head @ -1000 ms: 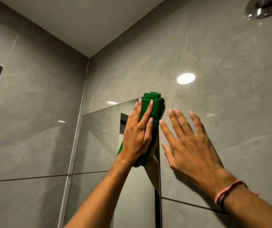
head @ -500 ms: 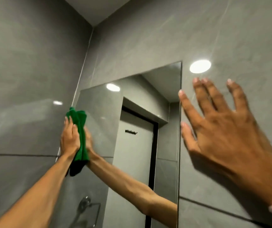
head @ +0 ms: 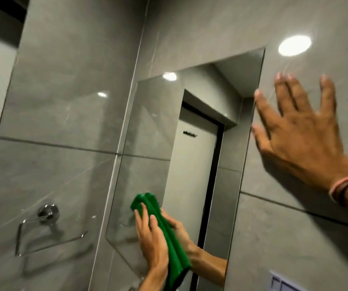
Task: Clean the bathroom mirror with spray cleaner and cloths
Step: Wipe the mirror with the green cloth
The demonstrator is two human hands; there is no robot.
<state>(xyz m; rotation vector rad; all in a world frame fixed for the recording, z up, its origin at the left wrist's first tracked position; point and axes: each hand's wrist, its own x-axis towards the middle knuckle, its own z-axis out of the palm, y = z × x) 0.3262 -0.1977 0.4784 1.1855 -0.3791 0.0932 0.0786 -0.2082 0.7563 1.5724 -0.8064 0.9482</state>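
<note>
A tall frameless mirror point(head: 154, 131) is set into the grey tiled wall and reflects a door and a ceiling light. My left hand point(head: 151, 238) presses a folded green cloth point(head: 168, 234) flat against the lower part of the glass, near its left edge. The hand's reflection meets the cloth from behind. My right hand point(head: 301, 133) lies flat with fingers spread on the tile just right of the mirror's upper right edge, holding nothing. A pink band circles that wrist. No spray bottle is in sight.
A chrome towel ring point(head: 47, 229) is fixed to the left wall, low down. A white switch plate point(head: 282, 282) shows at the bottom right. Grey tiles with dark grout lines cover both walls, which meet in a corner left of the mirror.
My left hand has carried the green cloth from the mirror's top right, across to the upper left edge, then down to the lower part. My right hand has stayed flat on the wall.
</note>
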